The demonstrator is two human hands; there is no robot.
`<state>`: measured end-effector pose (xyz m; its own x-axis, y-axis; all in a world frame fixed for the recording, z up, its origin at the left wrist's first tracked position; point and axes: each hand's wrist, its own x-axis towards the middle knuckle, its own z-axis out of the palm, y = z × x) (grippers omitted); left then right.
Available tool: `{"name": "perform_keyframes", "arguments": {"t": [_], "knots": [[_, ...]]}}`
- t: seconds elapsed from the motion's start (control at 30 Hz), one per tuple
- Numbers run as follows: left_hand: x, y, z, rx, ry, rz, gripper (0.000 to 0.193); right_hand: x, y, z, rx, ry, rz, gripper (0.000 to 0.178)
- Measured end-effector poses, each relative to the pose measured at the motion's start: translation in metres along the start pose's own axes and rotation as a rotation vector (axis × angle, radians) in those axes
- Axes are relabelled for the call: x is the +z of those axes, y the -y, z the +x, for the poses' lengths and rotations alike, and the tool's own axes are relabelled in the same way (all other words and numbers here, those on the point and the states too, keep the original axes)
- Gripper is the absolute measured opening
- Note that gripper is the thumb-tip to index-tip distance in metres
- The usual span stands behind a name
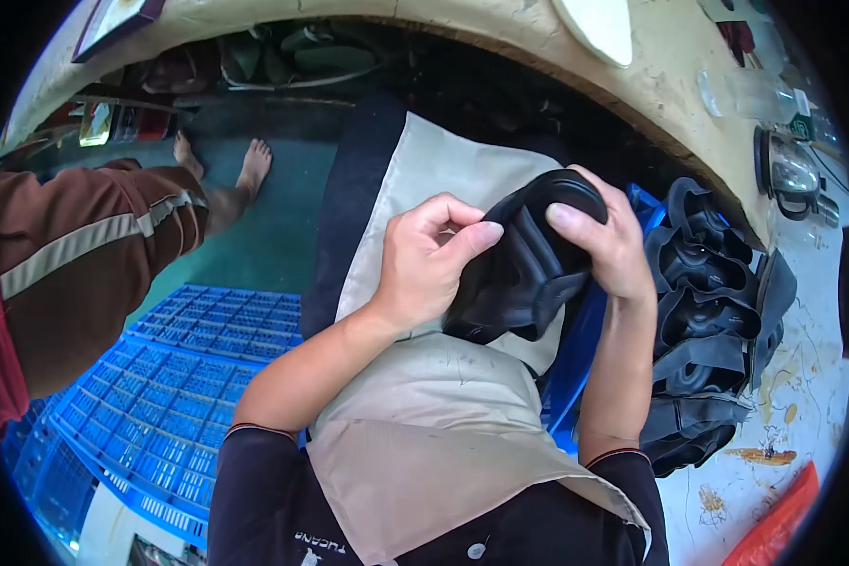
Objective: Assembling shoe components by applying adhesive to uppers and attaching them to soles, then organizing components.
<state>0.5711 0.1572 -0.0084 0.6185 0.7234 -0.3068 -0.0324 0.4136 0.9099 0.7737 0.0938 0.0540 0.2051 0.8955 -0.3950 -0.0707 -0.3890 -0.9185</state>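
A black leather shoe upper (528,274) is held over my lap, its rounded end up and its loose flaps hanging down. My left hand (423,253) pinches the upper's rim between thumb and bent fingers. On the other side my right hand (615,241) wraps round the rounded end, thumb pressed on the near side and fingers behind it, mostly hidden. Beneath lies a beige apron (443,382) spread across my lap.
More black shoe uppers (707,283) are stacked at my right, beside a blue crate (575,368). A worn workbench (500,28) curves across ahead, with a clear bottle (745,94) at its right. Blue plastic crates (174,406) stand left, near another person's leg (94,255).
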Motion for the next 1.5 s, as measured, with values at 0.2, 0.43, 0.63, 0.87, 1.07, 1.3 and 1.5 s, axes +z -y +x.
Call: {"name": "perform_keyframes", "arguments": {"t": [0.2, 0.43, 0.63, 0.87, 1.07, 1.3, 1.5], "knots": [[-0.007, 0.008, 0.008, 0.044, -0.025, -0.008, 0.014, -0.006, -0.020, 0.011, -0.035, 0.088, -0.011, 0.022], [-0.013, -0.028, 0.069, 0.007, 0.258, 0.014, 0.020, 0.024, -0.010, 0.007, -0.056, -0.016, -0.002, 0.026], [-0.016, -0.039, 0.065, -0.035, 0.228, 0.237, 0.024, 0.027, -0.016, 0.011, -0.027, -0.055, -0.036, 0.024], [-0.018, -0.051, 0.043, 0.408, 0.011, 0.761, 0.027, 0.031, -0.027, 0.012, -0.046, -0.037, -0.033, 0.020], [-0.022, -0.047, 0.055, 0.287, 0.116, 0.632, 0.034, 0.034, -0.026, 0.013, -0.061, -0.033, -0.012, 0.018], [-0.023, -0.008, 0.098, 0.139, 0.295, 0.353, 0.051, 0.040, -0.036, 0.012, -0.059, -0.086, 0.014, 0.025], [-0.003, 0.015, 0.100, 0.116, 0.349, 0.113, 0.059, 0.029, -0.044, 0.019, -0.020, -0.020, 0.031, 0.035]]}}
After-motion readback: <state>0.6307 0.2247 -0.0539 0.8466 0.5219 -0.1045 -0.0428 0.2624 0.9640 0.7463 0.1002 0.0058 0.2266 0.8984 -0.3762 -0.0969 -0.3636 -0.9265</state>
